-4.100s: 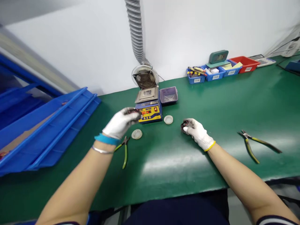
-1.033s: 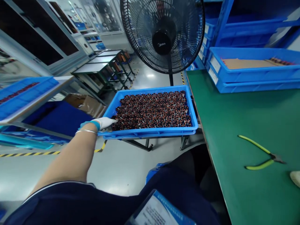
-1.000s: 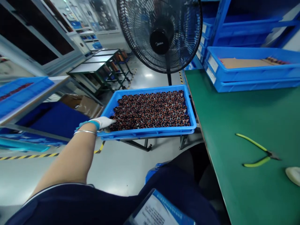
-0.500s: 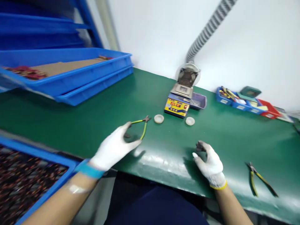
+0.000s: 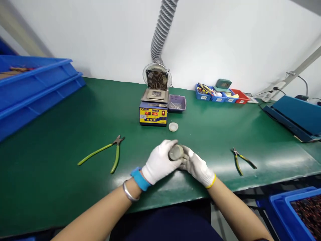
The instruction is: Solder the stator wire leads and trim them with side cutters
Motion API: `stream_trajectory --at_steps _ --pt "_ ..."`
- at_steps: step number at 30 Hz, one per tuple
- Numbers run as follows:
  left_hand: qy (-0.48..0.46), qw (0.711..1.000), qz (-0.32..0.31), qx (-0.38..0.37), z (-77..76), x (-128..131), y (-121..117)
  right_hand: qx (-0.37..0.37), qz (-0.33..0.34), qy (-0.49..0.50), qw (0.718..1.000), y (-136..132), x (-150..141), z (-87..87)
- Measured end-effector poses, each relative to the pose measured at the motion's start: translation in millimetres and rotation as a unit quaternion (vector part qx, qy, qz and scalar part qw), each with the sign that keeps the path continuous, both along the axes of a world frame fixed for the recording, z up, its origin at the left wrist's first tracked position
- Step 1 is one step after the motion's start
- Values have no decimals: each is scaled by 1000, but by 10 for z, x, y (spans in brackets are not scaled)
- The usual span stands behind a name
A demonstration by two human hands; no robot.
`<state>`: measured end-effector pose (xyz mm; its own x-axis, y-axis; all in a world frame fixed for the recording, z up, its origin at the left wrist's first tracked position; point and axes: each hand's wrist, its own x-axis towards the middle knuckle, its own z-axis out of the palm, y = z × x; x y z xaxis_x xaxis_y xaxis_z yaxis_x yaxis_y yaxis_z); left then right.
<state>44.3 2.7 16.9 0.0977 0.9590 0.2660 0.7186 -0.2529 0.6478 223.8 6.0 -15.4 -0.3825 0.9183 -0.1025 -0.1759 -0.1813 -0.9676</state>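
Note:
Between my hands, above the green table (image 5: 200,134), is a small round dish (image 5: 176,152) with a pale grey-green face turned up. My left hand (image 5: 162,160), in a white glove, is closed around it from the left, fingers over the far edge and thumb along the near side. From the right, my gloved right hand (image 5: 198,167) meets it with bent fingers against the edge; anything under those fingers is hidden. A matching whitish dish (image 5: 173,127) lies just beyond my hands. Green-handled cutting pliers (image 5: 117,144) rest open to the left, and smaller pliers (image 5: 237,155) to the right.
A yellow-fronted heating unit (image 5: 153,113) stands at the back under a grey hose (image 5: 164,30), beside a purple tray (image 5: 177,103). Blue bins (image 5: 37,90) stack at left. Small boxes (image 5: 218,97) line the wall. A blue crate (image 5: 296,217) of dark parts stands low at right.
The view swung to the crate of dark parts, where my left hand reached, then back to the table. My hands have come together, and the left dish is now lifted between them.

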Motion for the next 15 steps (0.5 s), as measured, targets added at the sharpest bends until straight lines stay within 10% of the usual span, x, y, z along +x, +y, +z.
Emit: stream_trajectory --at_steps 8,12,15 --pt "-19 999 23 20 -389 149 78 95 -23 -166 981 655 -209 165" --pt "26 998 13 -52 -467 72 148 244 -42 -478 843 1307 -376 262" --pt "31 998 -9 -60 -459 26 166 257 -10 -548 796 1601 -574 282"
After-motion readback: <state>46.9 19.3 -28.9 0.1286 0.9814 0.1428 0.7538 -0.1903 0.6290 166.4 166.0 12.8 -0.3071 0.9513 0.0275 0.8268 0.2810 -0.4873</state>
